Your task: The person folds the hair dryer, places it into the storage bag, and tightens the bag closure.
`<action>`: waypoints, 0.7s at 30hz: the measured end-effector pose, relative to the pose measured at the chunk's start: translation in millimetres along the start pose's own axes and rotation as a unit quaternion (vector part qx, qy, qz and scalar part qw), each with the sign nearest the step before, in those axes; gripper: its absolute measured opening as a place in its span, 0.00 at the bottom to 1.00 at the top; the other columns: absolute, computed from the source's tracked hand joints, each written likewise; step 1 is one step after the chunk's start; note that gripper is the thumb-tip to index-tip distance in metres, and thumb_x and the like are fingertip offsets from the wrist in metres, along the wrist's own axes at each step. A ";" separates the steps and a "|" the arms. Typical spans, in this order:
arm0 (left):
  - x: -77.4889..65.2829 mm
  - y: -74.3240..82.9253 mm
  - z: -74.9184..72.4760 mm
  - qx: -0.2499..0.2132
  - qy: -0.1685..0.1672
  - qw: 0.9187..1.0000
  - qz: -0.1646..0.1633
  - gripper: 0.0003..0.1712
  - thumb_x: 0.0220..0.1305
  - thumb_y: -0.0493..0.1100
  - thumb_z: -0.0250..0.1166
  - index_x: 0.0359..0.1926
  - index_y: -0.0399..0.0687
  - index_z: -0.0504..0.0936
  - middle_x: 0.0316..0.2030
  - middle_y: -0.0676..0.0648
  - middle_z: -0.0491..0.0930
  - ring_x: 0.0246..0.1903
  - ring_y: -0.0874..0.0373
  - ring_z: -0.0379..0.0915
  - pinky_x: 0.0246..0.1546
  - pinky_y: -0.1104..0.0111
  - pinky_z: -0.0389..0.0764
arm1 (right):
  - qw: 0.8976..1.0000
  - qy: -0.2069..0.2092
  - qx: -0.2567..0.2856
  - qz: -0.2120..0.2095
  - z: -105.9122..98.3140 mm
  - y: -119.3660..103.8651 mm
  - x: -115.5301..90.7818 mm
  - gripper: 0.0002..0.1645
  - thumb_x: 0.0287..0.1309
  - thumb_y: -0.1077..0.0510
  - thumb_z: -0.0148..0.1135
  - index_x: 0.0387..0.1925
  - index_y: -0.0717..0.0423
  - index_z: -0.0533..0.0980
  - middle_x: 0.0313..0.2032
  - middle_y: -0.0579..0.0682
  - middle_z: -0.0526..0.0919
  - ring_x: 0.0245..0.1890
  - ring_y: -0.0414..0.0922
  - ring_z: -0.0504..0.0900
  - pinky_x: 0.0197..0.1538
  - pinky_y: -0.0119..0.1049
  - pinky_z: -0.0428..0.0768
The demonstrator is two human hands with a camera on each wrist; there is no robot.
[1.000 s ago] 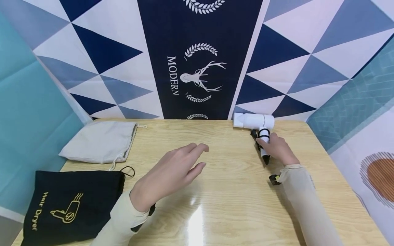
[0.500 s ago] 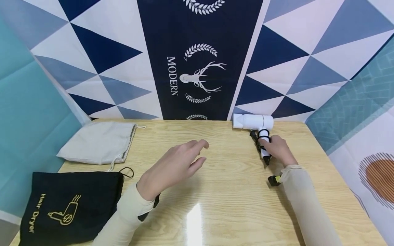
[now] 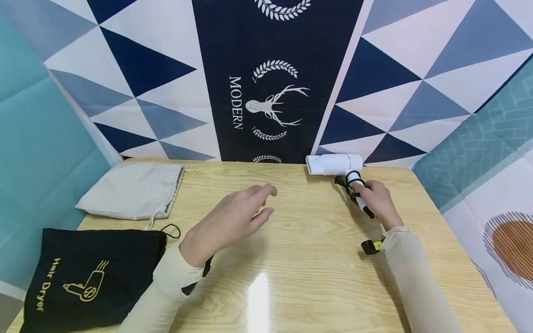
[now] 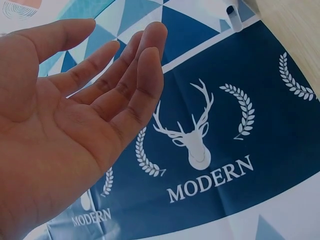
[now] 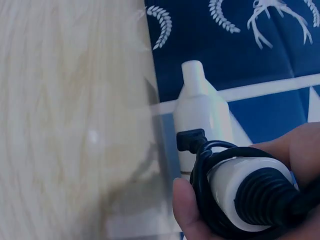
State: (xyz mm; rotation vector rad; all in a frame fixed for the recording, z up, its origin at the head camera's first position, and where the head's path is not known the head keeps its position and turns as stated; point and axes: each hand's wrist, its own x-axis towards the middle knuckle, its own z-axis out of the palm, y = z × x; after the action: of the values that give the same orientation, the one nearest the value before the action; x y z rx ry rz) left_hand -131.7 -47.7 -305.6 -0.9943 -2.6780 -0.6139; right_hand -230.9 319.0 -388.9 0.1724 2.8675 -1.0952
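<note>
In the grasp of the right hand, well ahead and to the right of the left hand, is a white hair dryer, its handle slanting back toward the palm and its barrel lying crosswise beyond the fingers, nozzle pointing left. The right wrist view shows digits on both sides of the handle, with a black cord wound around it and a black plug beside the barrel; whether the dryer touches the desk cannot be told. The left hand is held over the desk with its thumb well apart from the loosely bent fingers, its palm bare in the left wrist view. Left of that hand and a little ahead lies a pale drawstring pouch; nearer the left forearm, on its outer side, lies a black pouch marked "Hair Dryer" in yellow. Beyond both hands stands a patterned backdrop, its dark band printed with a deer head
</note>
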 end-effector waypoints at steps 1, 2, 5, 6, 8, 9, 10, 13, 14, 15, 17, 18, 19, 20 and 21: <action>0.0 -0.5 -0.8 0.000 0.002 1.000 -0.001 0.15 0.61 0.46 0.55 0.49 0.55 0.69 0.31 0.58 0.74 0.26 0.69 0.68 0.26 0.77 0.70 | 1.000 0.008 -0.008 -0.006 0.5 -3.0 -1.2 0.33 0.59 0.35 0.43 0.33 0.63 0.72 0.27 0.58 0.75 0.21 0.46 0.73 0.23 0.38 0.72; -0.1 -1.2 -1.6 0.001 0.003 1.000 -0.002 0.15 0.61 0.46 0.55 0.49 0.55 0.69 0.32 0.58 0.74 0.27 0.69 0.68 0.27 0.77 0.70 | 1.000 0.012 -0.009 -0.013 0.8 -6.6 -2.7 0.32 0.59 0.35 0.43 0.33 0.62 0.72 0.27 0.57 0.76 0.21 0.47 0.74 0.23 0.37 0.72; -0.2 -3.5 -4.6 0.000 0.009 1.000 -0.009 0.15 0.61 0.46 0.55 0.49 0.55 0.69 0.32 0.58 0.75 0.29 0.69 0.69 0.29 0.76 0.71 | 0.999 0.010 0.005 -0.030 0.7 -17.9 -7.8 0.32 0.59 0.35 0.44 0.37 0.63 0.72 0.29 0.58 0.76 0.22 0.50 0.77 0.24 0.38 0.74; -0.2 -4.4 -5.7 0.000 0.012 1.000 -0.013 0.14 0.61 0.46 0.55 0.49 0.56 0.69 0.32 0.58 0.75 0.30 0.69 0.70 0.29 0.76 0.72 | 0.999 0.009 0.011 -0.036 0.4 -21.8 -9.8 0.33 0.59 0.35 0.45 0.39 0.63 0.71 0.31 0.59 0.76 0.23 0.51 0.78 0.24 0.37 0.74; -0.1 -6.4 -7.7 -0.004 0.016 1.000 -0.021 0.14 0.61 0.47 0.55 0.49 0.56 0.69 0.33 0.58 0.75 0.30 0.68 0.70 0.30 0.75 0.72 | 0.999 0.003 0.028 -0.045 0.0 -29.7 -14.5 0.33 0.58 0.36 0.46 0.44 0.63 0.70 0.34 0.60 0.77 0.24 0.53 0.80 0.24 0.37 0.76; -0.1 -7.5 -8.6 -0.008 0.017 0.999 -0.026 0.14 0.62 0.47 0.54 0.49 0.55 0.69 0.34 0.58 0.75 0.31 0.68 0.70 0.30 0.75 0.72 | 0.998 0.001 0.038 -0.047 -0.3 -33.6 -17.0 0.34 0.58 0.36 0.47 0.46 0.64 0.69 0.35 0.60 0.77 0.25 0.53 0.81 0.24 0.37 0.77; -0.2 -8.5 -9.6 -0.014 0.018 0.999 -0.031 0.15 0.62 0.48 0.54 0.49 0.55 0.69 0.35 0.58 0.75 0.31 0.68 0.71 0.30 0.75 0.72 | 0.998 0.001 0.044 -0.050 -0.4 -37.3 -19.6 0.34 0.58 0.37 0.47 0.47 0.63 0.68 0.36 0.61 0.77 0.25 0.52 0.81 0.24 0.37 0.77; -0.6 -11.6 -12.6 -0.028 0.022 0.999 -0.039 0.16 0.63 0.50 0.53 0.51 0.54 0.69 0.41 0.56 0.75 0.32 0.66 0.72 0.31 0.73 0.74 | 0.997 0.006 0.052 -0.064 -0.2 -48.5 -27.4 0.33 0.57 0.37 0.49 0.47 0.63 0.69 0.35 0.60 0.77 0.25 0.50 0.81 0.25 0.37 0.78; -0.9 -12.6 -13.7 -0.033 0.024 0.998 -0.041 0.17 0.64 0.51 0.52 0.51 0.54 0.69 0.43 0.56 0.74 0.32 0.65 0.72 0.32 0.72 0.74 | 0.996 0.007 0.053 -0.070 -0.4 -52.1 -30.1 0.33 0.57 0.37 0.50 0.47 0.62 0.69 0.35 0.59 0.77 0.25 0.51 0.81 0.25 0.37 0.78; -1.3 -13.7 -14.6 -0.036 0.027 0.998 -0.041 0.17 0.64 0.52 0.52 0.52 0.53 0.69 0.44 0.55 0.74 0.33 0.64 0.73 0.33 0.72 0.75 | 0.996 0.009 0.055 -0.075 -0.5 -55.7 -32.9 0.32 0.56 0.37 0.50 0.46 0.61 0.70 0.34 0.59 0.77 0.25 0.50 0.81 0.25 0.37 0.78; -1.6 -15.4 -16.4 -0.038 0.036 0.998 -0.039 0.18 0.64 0.53 0.51 0.51 0.53 0.69 0.46 0.55 0.73 0.34 0.64 0.72 0.35 0.70 0.75 | 0.995 0.013 0.052 -0.088 -0.8 -62.0 -38.2 0.32 0.56 0.36 0.51 0.46 0.60 0.70 0.34 0.58 0.78 0.24 0.49 0.81 0.25 0.37 0.78; -1.9 -16.3 -17.1 -0.039 0.041 0.998 -0.039 0.18 0.65 0.54 0.50 0.51 0.52 0.69 0.46 0.55 0.72 0.35 0.64 0.72 0.36 0.70 0.75 | 0.994 0.014 0.050 -0.095 -1.0 -64.9 -40.7 0.32 0.56 0.36 0.51 0.46 0.59 0.71 0.33 0.57 0.78 0.23 0.49 0.81 0.25 0.37 0.78; -2.1 -17.1 -18.0 -0.039 0.047 0.997 -0.039 0.18 0.65 0.54 0.50 0.51 0.52 0.69 0.46 0.55 0.72 0.36 0.64 0.72 0.37 0.70 0.75 | 0.994 0.015 0.051 -0.100 -1.2 -68.1 -43.3 0.31 0.55 0.36 0.51 0.46 0.58 0.71 0.33 0.57 0.79 0.23 0.48 0.81 0.25 0.37 0.77; -2.3 -17.9 -18.7 -0.038 0.054 0.997 -0.038 0.18 0.65 0.55 0.49 0.51 0.52 0.69 0.47 0.55 0.72 0.37 0.64 0.71 0.38 0.70 0.74 | 0.993 0.014 0.051 -0.105 -1.6 -70.9 -45.8 0.31 0.55 0.36 0.51 0.46 0.57 0.71 0.34 0.56 0.79 0.23 0.48 0.81 0.26 0.37 0.77; -2.6 -18.7 -19.5 -0.036 0.061 0.997 -0.037 0.18 0.65 0.55 0.49 0.50 0.52 0.69 0.47 0.55 0.71 0.39 0.64 0.70 0.39 0.69 0.74 | 0.993 0.014 0.050 -0.111 -1.8 -73.7 -48.2 0.31 0.55 0.36 0.52 0.46 0.57 0.71 0.34 0.55 0.79 0.24 0.47 0.81 0.26 0.37 0.77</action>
State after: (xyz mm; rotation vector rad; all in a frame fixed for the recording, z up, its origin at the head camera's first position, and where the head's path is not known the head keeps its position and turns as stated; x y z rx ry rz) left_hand -141.1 -70.8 -294.9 -0.8479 -2.6120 -0.7659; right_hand -192.6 261.8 -334.0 -0.1308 2.9119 -1.2830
